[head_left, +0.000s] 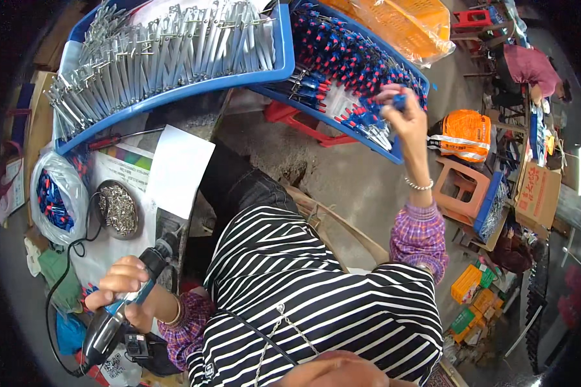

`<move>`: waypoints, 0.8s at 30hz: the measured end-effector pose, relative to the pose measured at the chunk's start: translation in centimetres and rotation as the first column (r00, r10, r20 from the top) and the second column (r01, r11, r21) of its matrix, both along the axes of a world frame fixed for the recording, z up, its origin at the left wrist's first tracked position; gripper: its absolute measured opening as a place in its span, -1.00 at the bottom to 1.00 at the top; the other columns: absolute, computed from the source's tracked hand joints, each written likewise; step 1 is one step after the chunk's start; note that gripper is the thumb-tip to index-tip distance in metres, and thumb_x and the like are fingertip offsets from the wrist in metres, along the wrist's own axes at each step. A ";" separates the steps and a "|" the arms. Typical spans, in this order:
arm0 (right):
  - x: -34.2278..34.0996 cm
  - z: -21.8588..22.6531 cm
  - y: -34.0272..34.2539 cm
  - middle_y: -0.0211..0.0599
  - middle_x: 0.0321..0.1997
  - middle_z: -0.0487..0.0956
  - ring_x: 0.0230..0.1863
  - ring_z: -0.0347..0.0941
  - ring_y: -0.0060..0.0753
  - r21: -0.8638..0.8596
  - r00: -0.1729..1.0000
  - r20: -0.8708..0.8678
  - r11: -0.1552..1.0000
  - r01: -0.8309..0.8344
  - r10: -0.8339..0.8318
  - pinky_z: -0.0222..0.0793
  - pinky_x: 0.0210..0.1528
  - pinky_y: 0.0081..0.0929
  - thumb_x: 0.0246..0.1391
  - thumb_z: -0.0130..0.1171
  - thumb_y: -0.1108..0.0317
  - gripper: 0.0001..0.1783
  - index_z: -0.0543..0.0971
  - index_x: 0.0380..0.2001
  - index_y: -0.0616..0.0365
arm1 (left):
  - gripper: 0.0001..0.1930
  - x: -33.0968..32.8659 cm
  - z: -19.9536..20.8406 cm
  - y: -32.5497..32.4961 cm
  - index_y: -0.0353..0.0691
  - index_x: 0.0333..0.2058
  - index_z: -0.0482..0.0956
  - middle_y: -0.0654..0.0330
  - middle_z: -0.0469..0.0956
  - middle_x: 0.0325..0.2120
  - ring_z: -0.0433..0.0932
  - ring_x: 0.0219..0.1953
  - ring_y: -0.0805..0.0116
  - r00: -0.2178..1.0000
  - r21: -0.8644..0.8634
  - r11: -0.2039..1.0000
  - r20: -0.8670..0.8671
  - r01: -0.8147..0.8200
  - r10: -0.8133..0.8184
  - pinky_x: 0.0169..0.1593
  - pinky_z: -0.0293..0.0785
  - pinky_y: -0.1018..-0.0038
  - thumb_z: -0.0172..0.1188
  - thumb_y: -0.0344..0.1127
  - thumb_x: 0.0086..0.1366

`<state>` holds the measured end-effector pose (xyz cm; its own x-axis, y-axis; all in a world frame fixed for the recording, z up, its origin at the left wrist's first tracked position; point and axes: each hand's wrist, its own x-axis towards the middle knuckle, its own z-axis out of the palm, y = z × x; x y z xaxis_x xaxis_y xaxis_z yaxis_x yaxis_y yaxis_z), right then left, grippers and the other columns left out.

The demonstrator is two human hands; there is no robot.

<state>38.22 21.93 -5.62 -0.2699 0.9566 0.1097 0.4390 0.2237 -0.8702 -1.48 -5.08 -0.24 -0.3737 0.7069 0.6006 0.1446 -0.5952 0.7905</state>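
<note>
My left hand (pixel 124 289) is wrapped around a corded electric screwdriver (pixel 103 332), black and blue, its chuck pointing up and right at the workbench edge. Over the right-hand blue bin, my right hand (pixel 407 119) has its fingers curled round a small blue piece (pixel 399 102); its full shape is hidden. That blue bin (pixel 426 80) holds many slim metal parts with blue and red handles (pixel 342 48). A round dish of small metal screws or pins (pixel 117 208) sits near the screwdriver, beside a clear plastic bag of blue and red handles (pixel 55 200).
A larger blue bin (pixel 287 45) at the back left is full of long flat metal strips (pixel 174 51). A white sheet (pixel 181 171) lies at the bench edge. Red stools (pixel 310 126) stand under the right-hand bin; an orange crate (pixel 400 26) lies behind. Another person (pixel 529 68) works far right.
</note>
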 end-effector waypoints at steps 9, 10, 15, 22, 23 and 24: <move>7.3 -5.6 2.1 -0.19 -0.16 0.43 -0.27 0.39 -0.31 0.077 0.873 0.488 0.997 -0.023 -0.017 0.29 -0.13 -0.50 -0.06 0.10 0.47 -0.65 0.46 -0.12 0.20 | -0.63 0.7 -0.2 0.9 -0.24 -0.19 0.19 0.06 0.39 -0.54 0.44 -0.55 0.20 1.000 -0.031 0.999 0.011 0.005 -0.005 -0.45 0.36 0.27 0.16 -0.24 0.17; 7.6 -6.2 2.0 -0.21 -0.13 0.44 -0.30 0.38 -0.31 0.076 0.851 0.524 0.997 -0.033 -0.012 0.30 -0.17 -0.48 -0.07 0.10 0.49 -0.61 0.44 -0.08 0.19 | -0.63 0.8 -0.3 0.9 -0.25 -0.18 0.19 0.06 0.40 -0.54 0.45 -0.54 0.19 1.000 -0.033 0.999 0.024 0.017 -0.017 -0.45 0.37 0.26 0.16 -0.26 0.17; 7.8 -7.3 1.4 -0.17 -0.11 0.47 -0.29 0.43 -0.23 0.103 0.827 0.559 0.995 -0.002 -0.056 0.33 -0.17 -0.43 -0.08 0.12 0.50 -0.55 0.45 -0.03 0.08 | -0.65 1.3 -0.6 1.1 -0.27 -0.17 0.20 0.03 0.41 -0.53 0.46 -0.52 0.18 0.999 -0.026 0.999 0.034 0.038 -0.037 -0.43 0.39 0.24 0.14 -0.31 0.17; 8.3 -6.7 0.7 -0.10 -0.15 0.56 -0.13 0.51 -0.17 0.248 0.843 0.489 0.963 0.110 -0.222 0.38 -0.07 -0.41 0.01 0.05 0.50 -0.65 0.52 -0.08 0.14 | -0.66 2.0 -0.4 1.5 -0.22 -0.19 0.20 0.08 0.38 -0.53 0.42 -0.50 0.21 0.995 -0.060 0.997 0.087 0.048 -0.043 -0.39 0.32 0.28 0.15 -0.26 0.19; 8.1 -6.6 0.5 -0.11 -0.16 0.58 -0.12 0.52 -0.22 0.297 0.851 0.468 0.950 0.101 -0.237 0.38 -0.05 -0.43 0.04 0.03 0.50 -0.67 0.52 -0.08 0.18 | -0.66 1.9 -0.4 1.4 -0.22 -0.19 0.19 0.08 0.38 -0.54 0.42 -0.50 0.22 0.994 -0.059 0.996 0.091 0.073 -0.067 -0.39 0.33 0.28 0.15 -0.27 0.19; 6.9 -5.7 0.3 -0.12 -0.15 0.59 -0.10 0.53 -0.26 0.253 0.874 0.430 0.960 0.121 -0.224 0.37 -0.01 -0.45 0.07 0.00 0.51 -0.70 0.52 -0.09 0.24 | -0.67 2.0 0.1 1.4 -0.22 -0.20 0.19 0.08 0.38 -0.54 0.42 -0.50 0.23 0.996 -0.085 0.995 0.078 0.055 -0.048 -0.41 0.34 0.29 0.14 -0.29 0.18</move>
<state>45.16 22.28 -11.30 -0.1716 0.9600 0.2211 0.8197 0.2636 -0.5085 0.53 -3.64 -0.13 -0.3777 0.7745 0.5075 0.0535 -0.5289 0.8470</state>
